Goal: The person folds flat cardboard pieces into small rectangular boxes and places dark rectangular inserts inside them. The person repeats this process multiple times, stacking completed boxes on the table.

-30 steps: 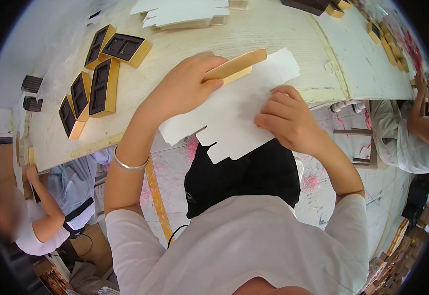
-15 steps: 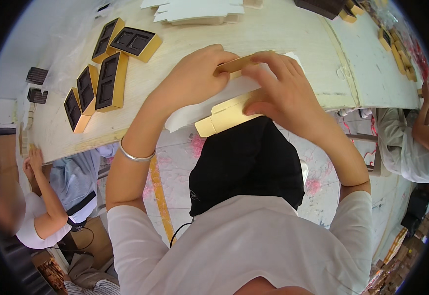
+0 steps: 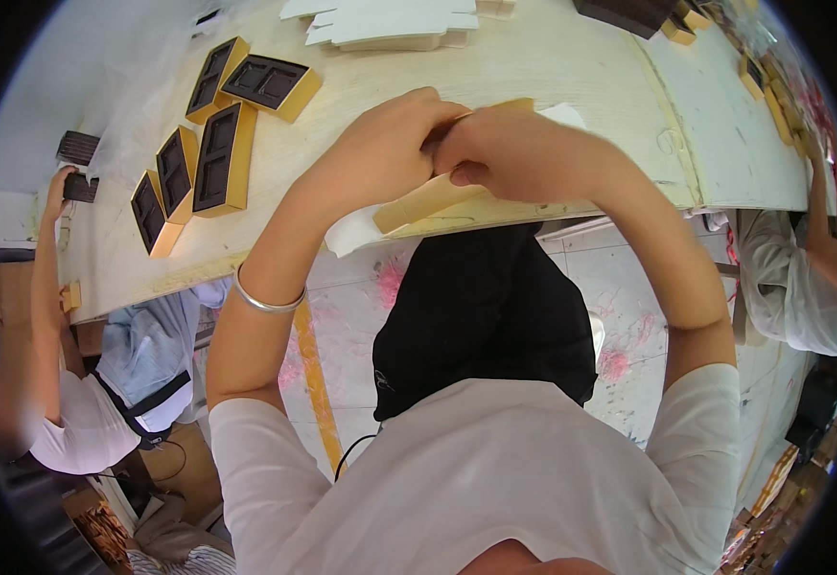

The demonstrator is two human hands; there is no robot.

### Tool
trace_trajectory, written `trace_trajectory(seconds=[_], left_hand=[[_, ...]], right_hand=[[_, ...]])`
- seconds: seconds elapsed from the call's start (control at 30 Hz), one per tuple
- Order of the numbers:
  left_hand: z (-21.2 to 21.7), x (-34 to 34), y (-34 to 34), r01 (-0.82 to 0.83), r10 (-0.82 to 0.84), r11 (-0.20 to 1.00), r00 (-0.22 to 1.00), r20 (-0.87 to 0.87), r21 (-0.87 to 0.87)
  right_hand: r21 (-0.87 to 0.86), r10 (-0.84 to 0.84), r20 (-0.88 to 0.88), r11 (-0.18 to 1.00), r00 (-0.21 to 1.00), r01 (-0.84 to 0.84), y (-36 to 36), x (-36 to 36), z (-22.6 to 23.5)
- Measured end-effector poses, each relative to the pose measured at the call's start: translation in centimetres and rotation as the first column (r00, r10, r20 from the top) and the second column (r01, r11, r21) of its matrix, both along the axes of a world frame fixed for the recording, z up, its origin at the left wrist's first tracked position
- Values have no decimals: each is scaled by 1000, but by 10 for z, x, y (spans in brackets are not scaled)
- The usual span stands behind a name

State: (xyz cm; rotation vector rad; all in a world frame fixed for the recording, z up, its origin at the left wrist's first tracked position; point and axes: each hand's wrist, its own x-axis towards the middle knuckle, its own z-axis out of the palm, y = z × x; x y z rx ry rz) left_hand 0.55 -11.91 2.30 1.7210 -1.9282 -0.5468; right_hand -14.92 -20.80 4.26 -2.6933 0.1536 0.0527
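Near the table's front edge I hold a gold cardboard box (image 3: 425, 203), partly folded, with its near wall standing up. My left hand (image 3: 395, 144) is closed on its far left side, fingertips hidden. My right hand (image 3: 524, 153) bends over the middle of the box, fingers curled in and pressed on it. Both hands cover most of the box's inside. Beneath it lies a white sheet (image 3: 349, 233), showing at the left and right ends.
Several gold boxes with black inserts (image 3: 222, 158) lie at the left. White flat cartons (image 3: 390, 24) are stacked at the back. A dark stack (image 3: 625, 14) and more gold boxes (image 3: 778, 110) sit at the right. At far left, a co-worker's hand (image 3: 57, 192) touches black trays (image 3: 80, 187).
My right hand has moved left and inward over the box, its fingers now curled. The near gold flap, lying flat before, now stands folded up. The left co-worker's arm has reached to the black trays.
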Motion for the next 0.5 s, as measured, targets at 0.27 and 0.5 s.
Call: trace_trajectory(seconds=[0.27,0.5], left_hand=[[19,10,36,-51,52,999,987,-151,10],[-6,-30,48,-71,55,969,996,-74,-236]], right_hand=[[-287,39,139,958,989,3,13,-15,-2],[129,-39,417,991,908,-17,23,-52,-25]])
